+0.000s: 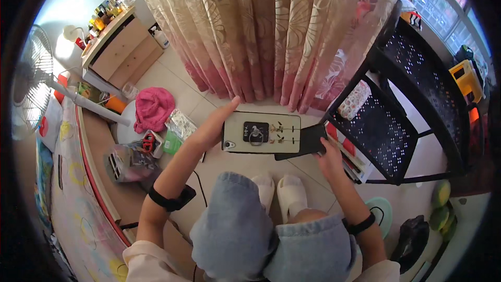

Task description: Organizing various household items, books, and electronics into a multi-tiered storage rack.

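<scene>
My left hand holds the left end of a smartphone in a pale case, its thumb pointing up past the edge. The phone lies back up, with a ring holder on a black square plate and small plant prints on the case. A flat black object overlaps the phone's right end from beneath; my right hand grips its right edge. Whether it is a second phone or a case I cannot tell. Both things are held over the floor, above my knees. The fingers under them are mostly hidden.
Ahead hangs a patterned curtain. A black perforated chair with a floral pouch stands at right, books beside it. To the left are a standing fan, a pink cloth, a filled plastic bag, a wooden drawer unit and a bed.
</scene>
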Demonstrator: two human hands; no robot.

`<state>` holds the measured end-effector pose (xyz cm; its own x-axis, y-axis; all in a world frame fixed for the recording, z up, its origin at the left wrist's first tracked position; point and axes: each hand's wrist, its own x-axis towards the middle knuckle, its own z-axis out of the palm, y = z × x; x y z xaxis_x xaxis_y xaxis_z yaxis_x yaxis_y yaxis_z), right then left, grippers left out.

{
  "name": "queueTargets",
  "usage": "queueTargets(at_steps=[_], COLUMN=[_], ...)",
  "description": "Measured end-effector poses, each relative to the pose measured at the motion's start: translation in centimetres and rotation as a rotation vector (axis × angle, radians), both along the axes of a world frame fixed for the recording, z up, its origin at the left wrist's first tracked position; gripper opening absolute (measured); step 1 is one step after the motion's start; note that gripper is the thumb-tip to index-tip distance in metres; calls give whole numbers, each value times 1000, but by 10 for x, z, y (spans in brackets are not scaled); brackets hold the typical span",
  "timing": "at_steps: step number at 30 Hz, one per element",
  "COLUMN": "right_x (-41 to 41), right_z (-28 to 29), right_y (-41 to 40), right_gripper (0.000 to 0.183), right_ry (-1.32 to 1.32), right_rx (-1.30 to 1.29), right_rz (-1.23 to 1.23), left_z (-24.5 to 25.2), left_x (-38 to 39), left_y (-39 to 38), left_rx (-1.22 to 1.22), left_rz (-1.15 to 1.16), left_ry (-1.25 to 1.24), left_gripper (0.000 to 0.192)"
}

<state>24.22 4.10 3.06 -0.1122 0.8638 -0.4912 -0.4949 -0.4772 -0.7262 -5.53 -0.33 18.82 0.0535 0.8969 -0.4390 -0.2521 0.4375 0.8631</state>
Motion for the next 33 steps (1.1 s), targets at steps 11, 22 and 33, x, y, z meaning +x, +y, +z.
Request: queueTargets(at_steps=[11, 22, 33], right_x=[7, 7, -6], right_z=[3, -4, -29], right_y=[-4, -6, -18], right_gripper=[34, 40, 51], right_ry=[89, 98, -166], right_rx=[-25, -47, -31], right_rz=[42, 49, 209], left_z=[-23, -45, -53], left_x=[-4, -17, -27], left_y=[6, -2, -10], left_rx=[-60, -148, -237], left_rz=[1, 130, 97], left_ry=[78, 6, -243], left_gripper=[60, 55, 51])
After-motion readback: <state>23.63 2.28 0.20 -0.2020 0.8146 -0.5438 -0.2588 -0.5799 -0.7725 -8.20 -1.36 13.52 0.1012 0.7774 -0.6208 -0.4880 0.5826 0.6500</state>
